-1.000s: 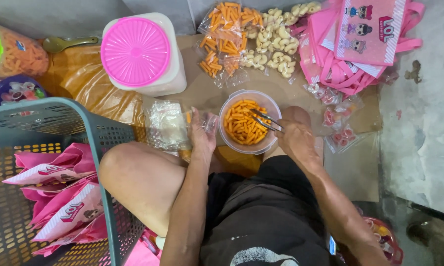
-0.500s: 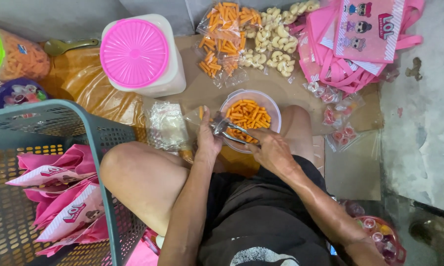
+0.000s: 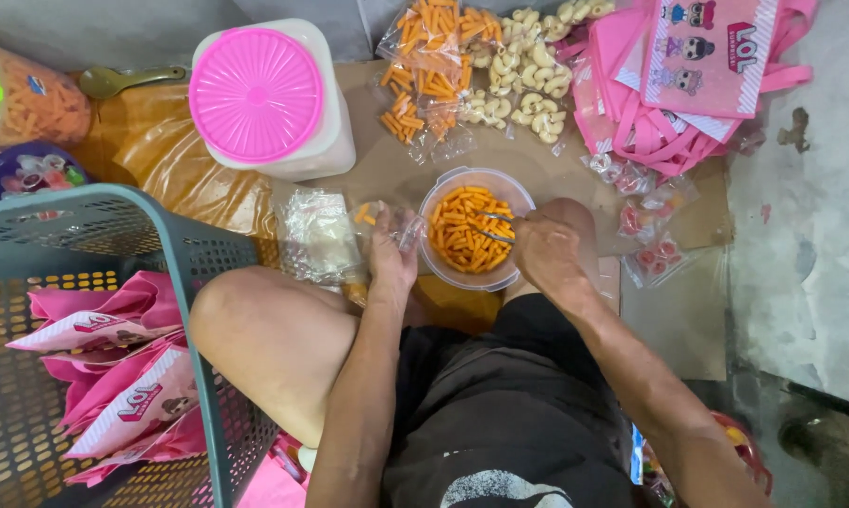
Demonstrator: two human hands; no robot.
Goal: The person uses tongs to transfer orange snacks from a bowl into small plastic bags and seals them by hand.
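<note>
The green-lidded jar (image 3: 10, 94) is cut by the left edge; the basket (image 3: 114, 282) likewise.

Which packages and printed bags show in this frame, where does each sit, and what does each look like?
Small clear bag: in the left hand, a few orange sticks inside.
Filled clear snack bags: top centre, orange sticks and pale curls.
Pink printed bags: top right, cartoon doll pictures.
Folded pink bags: in the grey basket, lower left.
Small candy packets: right of the bowl.
</note>
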